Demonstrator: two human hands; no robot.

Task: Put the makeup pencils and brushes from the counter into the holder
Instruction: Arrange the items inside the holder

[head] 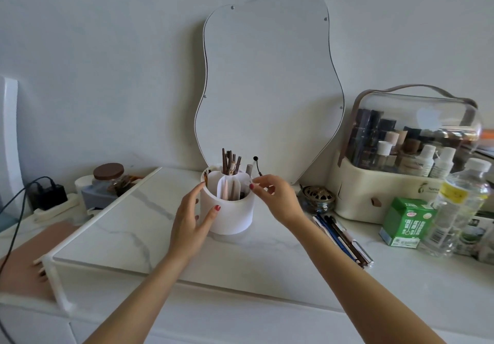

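Observation:
A white round holder [232, 215] with inner dividers stands on the marble counter [128, 231], with several brown pencils and brushes [230, 164] upright in it. My left hand [191, 216] wraps the holder's left side, thumb on the front wall. My right hand [276, 199] is at the holder's right rim, fingertips pinched near a thin dark-tipped tool [257, 165]; whether it grips the tool I cannot tell. Several pencils and pens [342, 239] lie on the counter to the right, behind my right forearm.
A wavy mirror [267, 86] leans on the wall behind. At right stand a clear-lidded cosmetics case [406, 161], a green box [406, 222], a plastic bottle [459, 204] and a brass dish [318, 199]. A jar [109, 180] and charger [49, 194] sit left.

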